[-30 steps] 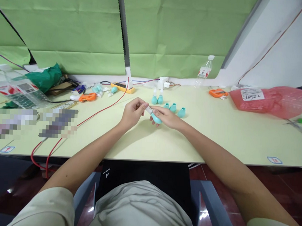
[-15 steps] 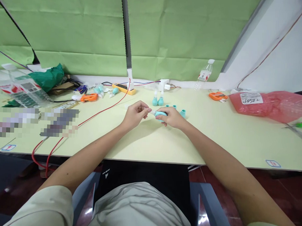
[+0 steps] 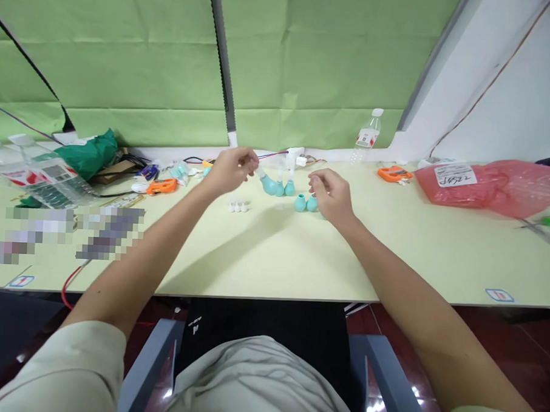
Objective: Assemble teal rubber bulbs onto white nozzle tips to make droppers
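My left hand (image 3: 233, 171) pinches the clear tip of a teal squeeze bulb (image 3: 268, 184), which hangs tilted at the back of the table. Close beside it, two more teal bulbs with clear tips (image 3: 290, 187) stand upright. My right hand (image 3: 334, 195) is raised apart from the left, fingers loosely curled and nothing visible in them. Just left of and below its fingers are teal bulbs without tips (image 3: 300, 203), one partly hidden by the hand. Several small white pieces (image 3: 237, 207) stand in a cluster below my left hand.
Plastic bottles (image 3: 44, 171), a green bag (image 3: 92, 154) and an orange tool (image 3: 161, 186) crowd the left. A red plastic bag (image 3: 485, 185) and another orange tool (image 3: 395, 173) lie right. A clear bottle (image 3: 368, 136) stands by the back wall.
My right hand has let go of the bulb and moved right. My left hand has carried the bulb back toward the upright pair. The small white pieces have come into view.
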Motion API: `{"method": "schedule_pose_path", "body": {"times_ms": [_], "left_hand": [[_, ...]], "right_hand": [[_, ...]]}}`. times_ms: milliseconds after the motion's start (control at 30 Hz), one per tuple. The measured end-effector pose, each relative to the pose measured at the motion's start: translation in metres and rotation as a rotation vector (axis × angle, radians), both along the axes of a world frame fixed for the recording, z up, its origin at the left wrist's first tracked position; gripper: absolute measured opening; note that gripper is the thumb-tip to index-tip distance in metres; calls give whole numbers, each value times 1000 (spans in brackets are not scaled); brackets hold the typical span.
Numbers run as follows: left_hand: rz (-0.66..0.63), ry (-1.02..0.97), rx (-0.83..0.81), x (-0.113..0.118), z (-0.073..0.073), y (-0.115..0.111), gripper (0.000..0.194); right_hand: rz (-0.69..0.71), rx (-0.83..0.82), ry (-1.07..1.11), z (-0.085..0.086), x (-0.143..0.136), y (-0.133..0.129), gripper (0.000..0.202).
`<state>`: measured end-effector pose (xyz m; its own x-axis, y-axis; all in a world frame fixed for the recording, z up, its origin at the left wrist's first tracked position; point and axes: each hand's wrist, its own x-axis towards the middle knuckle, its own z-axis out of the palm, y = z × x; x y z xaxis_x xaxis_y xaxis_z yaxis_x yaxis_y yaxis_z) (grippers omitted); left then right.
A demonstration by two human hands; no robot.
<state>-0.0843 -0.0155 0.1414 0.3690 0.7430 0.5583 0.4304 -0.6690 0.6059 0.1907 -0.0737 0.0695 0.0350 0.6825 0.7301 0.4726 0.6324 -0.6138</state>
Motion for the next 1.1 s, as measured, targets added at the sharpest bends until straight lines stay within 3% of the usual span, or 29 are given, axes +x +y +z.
{"method": "schedule_pose_path", "body": {"times_ms": [67, 133, 267, 467, 700, 1100], "left_hand": [[21, 170, 28, 1, 13, 26, 4], [51, 296, 43, 6, 16, 49, 7], [11, 497, 18, 19, -1, 80, 7], [59, 633, 73, 34, -23, 102, 13], [5, 693, 103, 45, -20, 112, 21], [35, 709, -37, 42, -12, 100, 22]], "right_hand": [[-36, -9, 27, 0, 6, 4, 30], [-57, -13, 4, -2, 9, 6, 29], [-58, 7, -90, -6, 7, 7, 24], [-35, -8, -144, -6, 4, 5, 23], [-49, -20, -160, -9, 6, 8, 23], [-22, -18, -169, -11, 3, 8, 20]]}}
